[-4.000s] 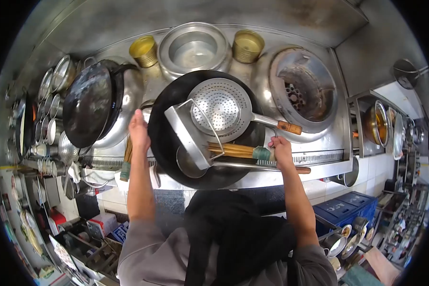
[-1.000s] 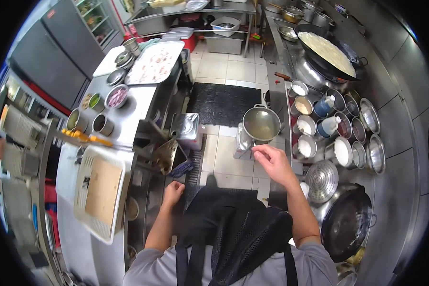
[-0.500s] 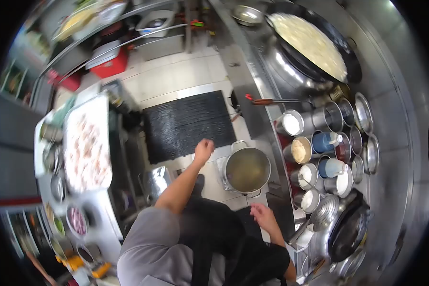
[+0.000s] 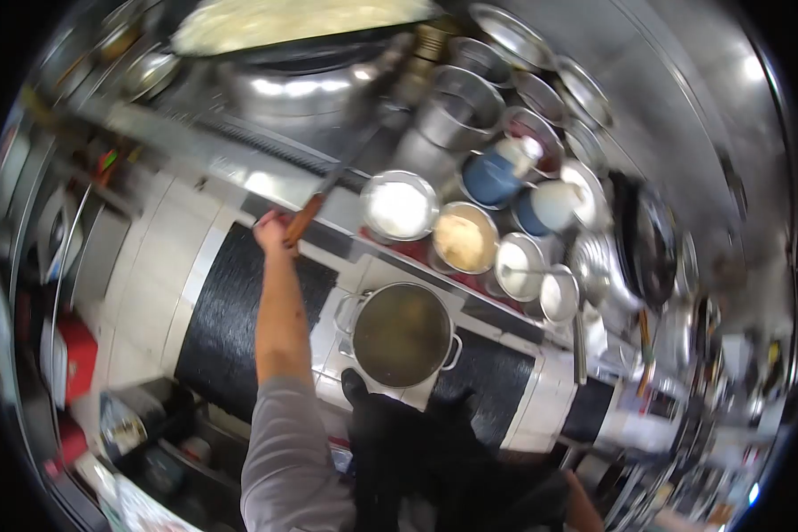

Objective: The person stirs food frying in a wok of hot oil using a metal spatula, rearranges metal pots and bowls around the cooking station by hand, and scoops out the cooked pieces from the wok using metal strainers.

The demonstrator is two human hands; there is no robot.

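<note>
Left grip: I find the left hand point(image 4: 273, 230) at the end of the wooden handle point(image 4: 306, 220); blur leaves me unable to tell whether the fingers are closed on it or only beside it.
Right grip: outside my view, state unknown; a strip of forearm point(image 4: 582, 504) shows at the lower edge.
Utensil position: slantwise over the tabletop point(image 4: 239, 167) edge, wood overhanging, metal shaft point(image 4: 350, 158) running inward, far end lost in blur.
Handling advice: I judge a full palm wrap with opposed thumb soundest; pinching the tip could let the shaft swing into the containers.
Handle material: reddish-brown wood, slim and rounded, joined to thin, straight metal.
Containers: round, metal-walled; nearest the shaft, smooth white powder point(image 4: 399, 208), then heaped tan powder point(image 4: 464, 238).
Bottle: blue-bodied point(image 4: 495, 177), pale top, behind the powders.
Wok: broad, dark point(image 4: 328, 46), holding a pale, uneven mass.
Pot: round, loop-handled point(image 4: 355, 350), murky liquid, below the tabletop front.
Mat: black point(image 4: 239, 310), wet-looking sheen, on pale tiles point(image 4: 137, 270).
</note>
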